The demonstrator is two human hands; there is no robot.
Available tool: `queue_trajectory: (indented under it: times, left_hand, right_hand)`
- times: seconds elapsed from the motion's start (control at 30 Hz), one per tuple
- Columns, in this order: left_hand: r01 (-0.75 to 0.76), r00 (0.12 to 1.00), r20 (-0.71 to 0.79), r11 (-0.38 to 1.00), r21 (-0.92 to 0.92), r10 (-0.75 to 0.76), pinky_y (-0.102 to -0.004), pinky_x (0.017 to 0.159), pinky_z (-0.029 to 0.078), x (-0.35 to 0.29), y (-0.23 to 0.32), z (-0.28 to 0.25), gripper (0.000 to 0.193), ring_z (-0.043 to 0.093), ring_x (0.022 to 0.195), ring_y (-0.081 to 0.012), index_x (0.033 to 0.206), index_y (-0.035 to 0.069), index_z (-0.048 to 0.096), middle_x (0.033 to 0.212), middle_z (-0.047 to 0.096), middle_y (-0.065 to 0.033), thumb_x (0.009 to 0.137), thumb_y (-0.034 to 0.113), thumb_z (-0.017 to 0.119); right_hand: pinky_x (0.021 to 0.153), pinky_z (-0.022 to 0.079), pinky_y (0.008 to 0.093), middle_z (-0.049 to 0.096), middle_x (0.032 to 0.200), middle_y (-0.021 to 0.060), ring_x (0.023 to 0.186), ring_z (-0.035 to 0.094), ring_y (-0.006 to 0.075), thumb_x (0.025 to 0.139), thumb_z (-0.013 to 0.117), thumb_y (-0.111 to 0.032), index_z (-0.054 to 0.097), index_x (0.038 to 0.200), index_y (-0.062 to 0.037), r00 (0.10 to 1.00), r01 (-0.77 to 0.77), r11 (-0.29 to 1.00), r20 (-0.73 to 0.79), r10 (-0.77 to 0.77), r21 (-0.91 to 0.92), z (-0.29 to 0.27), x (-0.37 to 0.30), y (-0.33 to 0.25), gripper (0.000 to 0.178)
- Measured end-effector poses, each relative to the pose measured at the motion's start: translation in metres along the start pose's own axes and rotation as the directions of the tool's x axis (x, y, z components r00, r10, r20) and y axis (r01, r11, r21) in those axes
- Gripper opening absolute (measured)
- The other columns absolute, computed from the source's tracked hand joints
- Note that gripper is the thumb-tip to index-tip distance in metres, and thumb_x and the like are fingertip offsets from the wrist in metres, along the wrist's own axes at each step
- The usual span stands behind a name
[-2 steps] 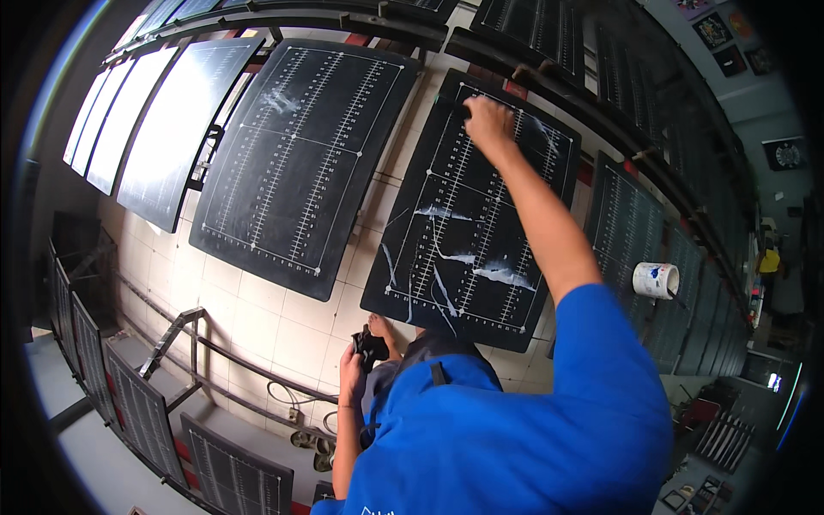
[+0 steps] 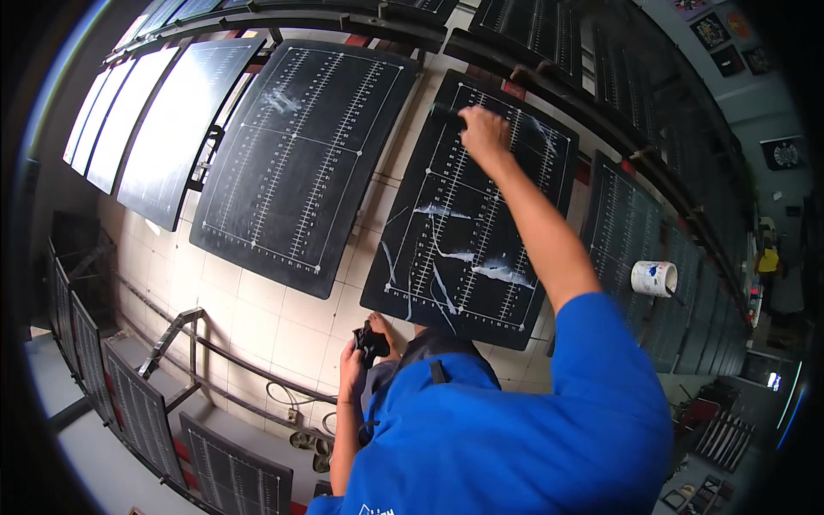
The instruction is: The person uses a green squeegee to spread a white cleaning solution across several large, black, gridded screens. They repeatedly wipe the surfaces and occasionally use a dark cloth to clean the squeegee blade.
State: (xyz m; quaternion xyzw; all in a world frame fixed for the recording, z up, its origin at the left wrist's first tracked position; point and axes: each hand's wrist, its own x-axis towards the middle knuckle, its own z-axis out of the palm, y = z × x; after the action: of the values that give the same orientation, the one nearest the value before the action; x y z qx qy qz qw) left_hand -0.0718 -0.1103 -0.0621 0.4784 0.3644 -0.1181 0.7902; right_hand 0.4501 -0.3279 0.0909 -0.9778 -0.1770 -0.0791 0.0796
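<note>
- Board (image 2: pixel 470 182) in work is dark and ruled with pale marks; it lies straight ahead of the person, between two similar boards.
- Left of it, the next board (image 2: pixel 296 176) has one pale smear near its upper end; neither of the hands touches it.
- Left hand (image 2: pixel 349 369) hangs low, near the person's legs and below the board's near edge. Its fingers are closed around a black bundle (image 2: pixel 370 344), and it has hardly moved since the earlier frame.
- Pale smears (image 2: pixel 502 273) streak the near half of the board and look the same as a moment ago, so that part seems unaffected by the latest motion.
- Right hand (image 2: pixel 484 136) is over the far end of the board, its fingers curled inward. Whether they grip something dark is too blurred to tell. It has shifted slightly left and toward the person, which suggests a stroke under way at that end.
- Right arm (image 2: pixel 549 227) stretches far forward, nearly straight, angling up and leftward across the board's right side from a blue sleeve.
- White pot (image 2: pixel 654 279) with blue stains is farther right, apart from the hands.
</note>
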Motion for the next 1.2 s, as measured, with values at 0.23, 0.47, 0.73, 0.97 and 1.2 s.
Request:
queue_trajectory:
  times: [0.23,0.47,0.73,0.97,1.2]
  left_hand:
    - [-0.126,0.974,0.182,0.991,-0.050,0.134,-0.0274,0.084,0.054,0.016,0.043,0.027,0.043,0.065,0.096,-0.0158,0.129,-0.001,0.057,0.112,0.065,-0.0097,0.089,0.001,0.040]
    - [0.016,0.959,0.271,0.943,-0.332,0.079,-0.0372,0.095,0.055,0.025,0.062,0.022,0.040,0.066,0.108,-0.0282,0.126,-0.005,0.053,0.114,0.064,-0.0191,0.089,-0.002,0.039]
    - [0.121,0.917,0.399,0.965,-0.231,-0.019,-0.0351,0.093,0.056,0.007,0.058,0.022,0.039,0.068,0.102,-0.0245,0.126,-0.004,0.056,0.113,0.066,-0.0156,0.092,-0.002,0.039]
    - [0.157,0.864,0.496,0.981,-0.111,-0.082,-0.0357,0.096,0.055,0.009,0.044,0.018,0.040,0.067,0.107,-0.0258,0.129,-0.003,0.055,0.118,0.066,-0.0165,0.093,0.001,0.037]
    - [0.241,0.827,0.538,0.967,-0.076,-0.164,-0.0361,0.098,0.053,0.005,0.039,0.032,0.040,0.064,0.114,-0.0270,0.130,-0.003,0.054,0.123,0.064,-0.0172,0.095,0.003,0.037]
  right_hand:
    - [0.076,0.054,0.0441,0.066,0.093,0.0081,0.088,0.066,0.0285,0.086,0.051,-0.007,0.066,0.094,-0.0089,0.983,0.181,0.971,-0.060,-0.173,0.154,-0.030,-0.194,-0.094,0.017]
    - [0.083,0.055,0.0418,0.069,0.105,0.0059,0.097,0.067,0.0277,0.076,0.065,-0.003,0.069,0.107,-0.0125,0.970,0.113,0.970,0.188,-0.154,0.214,-0.075,-0.289,-0.114,0.033]
    - [0.086,0.054,0.0438,0.069,0.109,0.0035,0.100,0.066,0.0291,0.076,0.069,-0.003,0.070,0.108,-0.0136,0.985,-0.169,0.986,-0.044,0.170,0.009,-0.071,-0.303,-0.028,0.033]
    - [0.088,0.054,0.0420,0.067,0.115,-0.0002,0.106,0.065,0.0248,0.072,0.076,-0.004,0.067,0.114,-0.0151,0.957,-0.290,0.949,0.018,0.290,0.125,-0.095,-0.382,-0.059,0.045]
    - [0.093,0.052,0.0391,0.065,0.120,0.0022,0.110,0.062,0.0256,0.071,0.068,0.003,0.065,0.120,-0.0103,0.961,-0.267,0.963,-0.068,0.269,0.028,-0.068,-0.436,-0.098,0.051]
